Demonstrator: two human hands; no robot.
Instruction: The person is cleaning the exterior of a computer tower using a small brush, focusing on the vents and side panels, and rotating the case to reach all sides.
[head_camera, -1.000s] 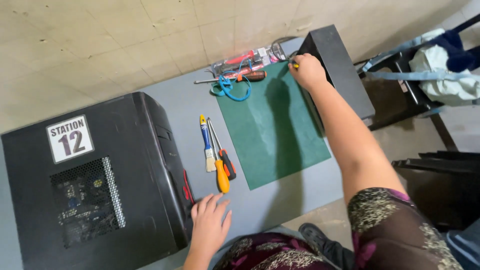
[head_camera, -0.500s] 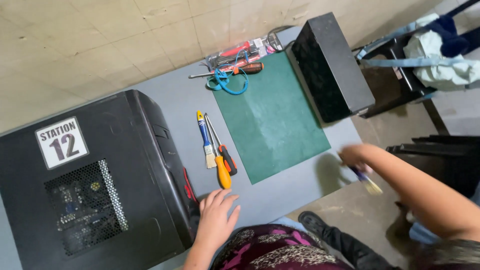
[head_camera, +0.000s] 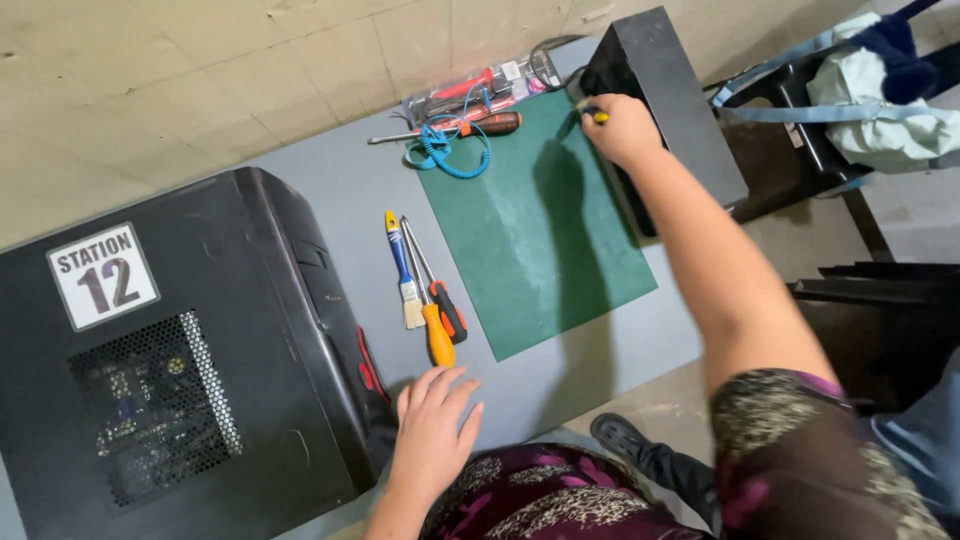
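While the left hand lay flat at the near edge of the grey surface, fingers spread and holding nothing, it sat just beside the front of the black computer case, which was lying on its side at the near left corner. Side panel with the mesh vent was on top and looked closed, so as far as I could tell no opening-up had happened yet.

Just past that hand were three tools lined up side by side: a small brush with a blue handle, a screwdriver with an orange handle and a red-and-black screwdriver, none of them touched. Right of those was the green work mat, bare, nothing laid out on it.

Further out, the right hand was stretched across to the far right corner of the mat, fingers closed around a small yellow-tipped tool, right up against the black box standing at the far right edge. Couldn't tell what kind of tool, too little of it showed.

At the far edge sat a brown-handled screwdriver, a coiled blue wrist strap and a clear packet of tools. So basically still the fetching-tools stage, in my reading.
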